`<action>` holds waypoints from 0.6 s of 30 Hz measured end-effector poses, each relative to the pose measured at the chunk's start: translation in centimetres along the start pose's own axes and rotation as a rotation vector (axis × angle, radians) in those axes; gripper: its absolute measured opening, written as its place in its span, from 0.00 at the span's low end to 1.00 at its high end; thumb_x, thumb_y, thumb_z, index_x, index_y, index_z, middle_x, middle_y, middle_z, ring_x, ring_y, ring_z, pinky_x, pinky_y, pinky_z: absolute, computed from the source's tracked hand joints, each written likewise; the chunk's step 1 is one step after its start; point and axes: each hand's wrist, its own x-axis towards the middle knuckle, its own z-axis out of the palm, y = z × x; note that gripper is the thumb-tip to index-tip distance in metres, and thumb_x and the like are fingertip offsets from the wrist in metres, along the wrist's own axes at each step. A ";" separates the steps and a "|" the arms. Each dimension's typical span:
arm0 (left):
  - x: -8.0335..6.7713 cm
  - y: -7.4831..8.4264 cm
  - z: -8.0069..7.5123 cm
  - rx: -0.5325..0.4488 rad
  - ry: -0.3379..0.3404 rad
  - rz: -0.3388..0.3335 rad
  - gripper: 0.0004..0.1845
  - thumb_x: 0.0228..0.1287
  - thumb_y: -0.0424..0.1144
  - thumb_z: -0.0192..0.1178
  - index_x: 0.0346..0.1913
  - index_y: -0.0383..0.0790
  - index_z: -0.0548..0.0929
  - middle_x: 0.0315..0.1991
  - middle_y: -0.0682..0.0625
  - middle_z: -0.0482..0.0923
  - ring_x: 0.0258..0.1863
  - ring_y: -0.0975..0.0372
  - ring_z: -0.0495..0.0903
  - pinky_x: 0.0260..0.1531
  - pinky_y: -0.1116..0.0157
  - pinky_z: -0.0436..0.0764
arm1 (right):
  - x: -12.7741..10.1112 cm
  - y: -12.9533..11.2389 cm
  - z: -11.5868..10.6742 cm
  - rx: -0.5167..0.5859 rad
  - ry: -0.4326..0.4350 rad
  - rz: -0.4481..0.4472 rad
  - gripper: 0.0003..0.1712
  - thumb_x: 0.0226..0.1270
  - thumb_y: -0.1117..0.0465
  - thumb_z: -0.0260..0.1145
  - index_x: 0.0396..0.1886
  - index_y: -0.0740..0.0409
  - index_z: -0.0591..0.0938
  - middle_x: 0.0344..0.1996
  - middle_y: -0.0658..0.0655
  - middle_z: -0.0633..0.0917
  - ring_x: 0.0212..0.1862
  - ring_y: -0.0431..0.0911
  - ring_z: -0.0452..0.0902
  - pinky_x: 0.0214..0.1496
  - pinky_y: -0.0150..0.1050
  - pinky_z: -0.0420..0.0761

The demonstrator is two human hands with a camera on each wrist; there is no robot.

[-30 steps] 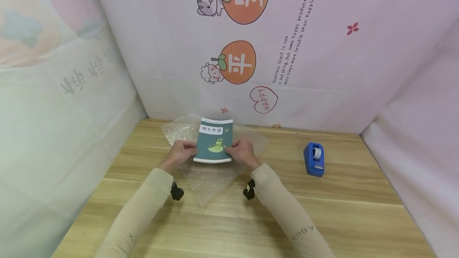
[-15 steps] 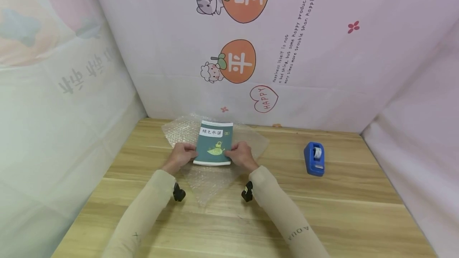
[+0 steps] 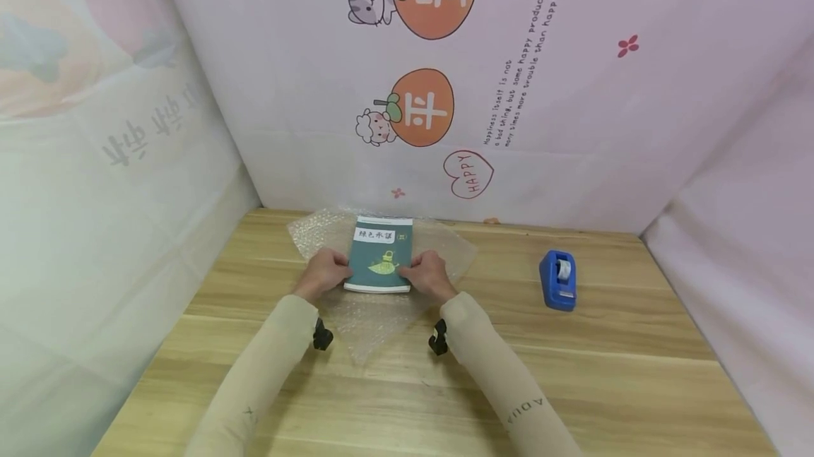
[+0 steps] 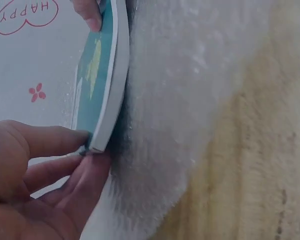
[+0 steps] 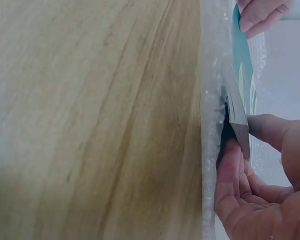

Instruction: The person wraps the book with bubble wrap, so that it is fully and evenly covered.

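Note:
A dark green book [image 3: 379, 256] with a white title label lies on a sheet of bubble wrap [image 3: 375, 316] on the wooden table [image 3: 572, 372]. My left hand [image 3: 326, 271] pinches the book's near left corner, thumb on the cover and fingers under it, as the left wrist view shows at the book [image 4: 102, 95] edge. My right hand [image 3: 427, 274] pinches the near right corner the same way. In the right wrist view the book [image 5: 238, 107] is slightly raised off the bubble wrap [image 5: 210, 125] at that corner.
A blue tape dispenser [image 3: 557, 280] stands on the table to the right of the book. Printed fabric walls [image 3: 445, 90] close in the back and both sides. Bare wood lies in front of the wrap and around the dispenser.
The book's far edge has come down a little onto the bubble wrap and the book sits slightly lower and flatter. Both hands keep their hold on its near corners.

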 end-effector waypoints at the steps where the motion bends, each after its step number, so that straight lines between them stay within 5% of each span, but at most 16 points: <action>1: -0.1 0.2 0.0 0.023 0.006 0.008 0.15 0.64 0.32 0.68 0.50 0.26 0.89 0.49 0.35 0.90 0.48 0.50 0.87 0.55 0.53 0.87 | 0.0 0.0 0.0 -0.005 -0.002 -0.002 0.12 0.67 0.58 0.76 0.29 0.64 0.91 0.24 0.53 0.87 0.28 0.41 0.75 0.27 0.29 0.71; 9: -0.8 0.7 -0.5 0.182 0.057 0.077 0.10 0.59 0.29 0.66 0.41 0.29 0.91 0.42 0.38 0.91 0.40 0.50 0.85 0.48 0.50 0.87 | 0.1 0.0 0.1 -0.039 -0.023 -0.004 0.14 0.67 0.56 0.77 0.27 0.63 0.91 0.20 0.51 0.86 0.25 0.41 0.73 0.27 0.30 0.70; 18: -0.9 0.6 -0.8 0.215 0.025 0.147 0.07 0.57 0.27 0.66 0.37 0.29 0.90 0.27 0.45 0.83 0.29 0.57 0.77 0.32 0.64 0.77 | 0.1 -0.2 0.1 -0.125 0.011 -0.054 0.16 0.65 0.55 0.78 0.23 0.62 0.89 0.20 0.53 0.87 0.25 0.42 0.74 0.27 0.31 0.72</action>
